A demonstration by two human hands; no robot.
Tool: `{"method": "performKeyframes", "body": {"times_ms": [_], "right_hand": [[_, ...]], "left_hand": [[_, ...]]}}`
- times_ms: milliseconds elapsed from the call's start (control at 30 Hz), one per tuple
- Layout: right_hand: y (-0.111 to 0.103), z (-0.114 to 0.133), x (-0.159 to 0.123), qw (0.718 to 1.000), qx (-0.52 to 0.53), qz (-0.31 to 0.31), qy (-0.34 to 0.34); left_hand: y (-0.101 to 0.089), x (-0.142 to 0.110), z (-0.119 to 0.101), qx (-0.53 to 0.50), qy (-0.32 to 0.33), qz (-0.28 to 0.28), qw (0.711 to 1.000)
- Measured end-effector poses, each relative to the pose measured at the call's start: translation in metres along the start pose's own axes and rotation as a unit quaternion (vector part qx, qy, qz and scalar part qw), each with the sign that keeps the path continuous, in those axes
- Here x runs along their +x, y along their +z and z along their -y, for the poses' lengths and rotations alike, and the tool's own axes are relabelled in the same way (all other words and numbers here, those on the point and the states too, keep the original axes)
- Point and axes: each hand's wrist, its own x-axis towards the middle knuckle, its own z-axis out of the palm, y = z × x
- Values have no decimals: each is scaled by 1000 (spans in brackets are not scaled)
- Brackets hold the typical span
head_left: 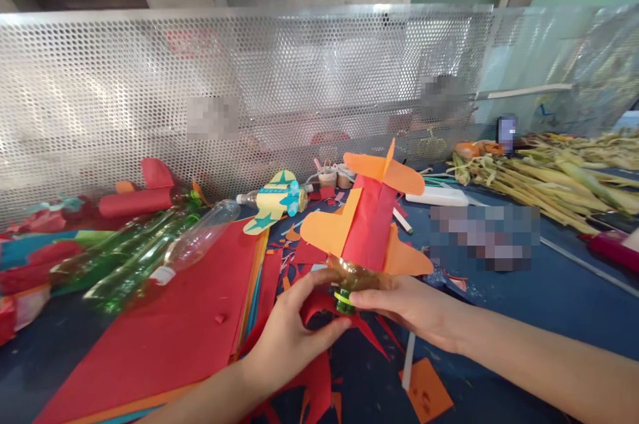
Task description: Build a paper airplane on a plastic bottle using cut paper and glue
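Note:
A bottle plane (370, 224), wrapped in red paper with orange wings and an orange tail, stands tilted away from me above the table. Its clear neck and green cap point toward me. My right hand (407, 307) grips the bottle's neck end from the right, fingers closed on it. My left hand (292, 331) pinches a red paper propeller piece (324, 307) at the green cap, thumb and fingers curled round it.
A stack of red and coloured paper sheets (170, 337) lies at the left with several empty green and clear bottles (144, 254). A yellow bottle plane (277, 201) and a red one (142, 198) rest by the perforated metal screen (200, 91). Corn husks (554, 174) pile at the right. Paper scraps litter the blue table (539, 297).

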Motion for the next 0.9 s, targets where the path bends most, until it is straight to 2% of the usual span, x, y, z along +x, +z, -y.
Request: {"method": "performKeyframes", "body": {"times_ms": [200,500,600,700,767,900], "right_hand": [[1,-1,1,999,5,-32,15],[0,0,0,999,8,-28,29],[0,-1,1,1000,9,-17,16],[-1,-2,1,1000,21,-9,-15],[-1,-2,1,999,24,-10,-26],[-1,-2,4,998,-28,-30,-40]], "left_hand": [[1,-1,-1,-19,37,-56,998],[-1,3,-1,-21,87,-60,994],[1,3,2,-41,63,-58,995],[0,3,1,-76,-4,-54,996],[-2,3,-1,-103,-41,-28,993],[-6,4,-3,-152,-41,22,987]]}}
